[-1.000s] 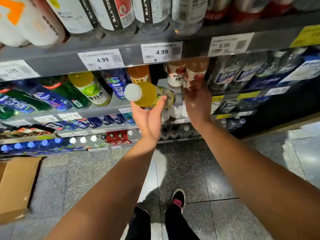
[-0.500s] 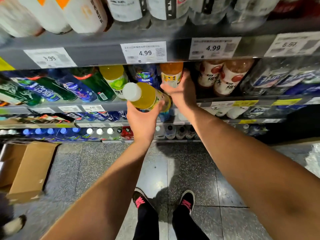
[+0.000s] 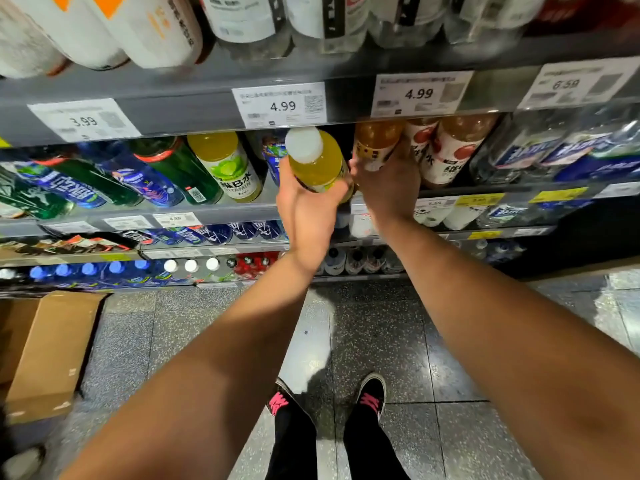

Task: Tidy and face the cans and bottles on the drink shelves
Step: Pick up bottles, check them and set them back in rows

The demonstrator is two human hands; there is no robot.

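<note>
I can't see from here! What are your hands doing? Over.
Left hand grips yellow bottle. Right hand holds orange bottle on shelf. Nothing blocking.

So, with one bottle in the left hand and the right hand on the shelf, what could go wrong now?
1. The left hand holds the yellow bottle off the shelf; if that grip loosens, it may fall to the tiled floor.
2. The right hand presses the orange bottle beside the apple-label bottles; pushing could knock them askew.

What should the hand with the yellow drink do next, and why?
Probably slide the yellow bottle into the dark gap beside the orange bottle. The left hand holds it just in front, while the right hand grips the orange one aside.
</note>
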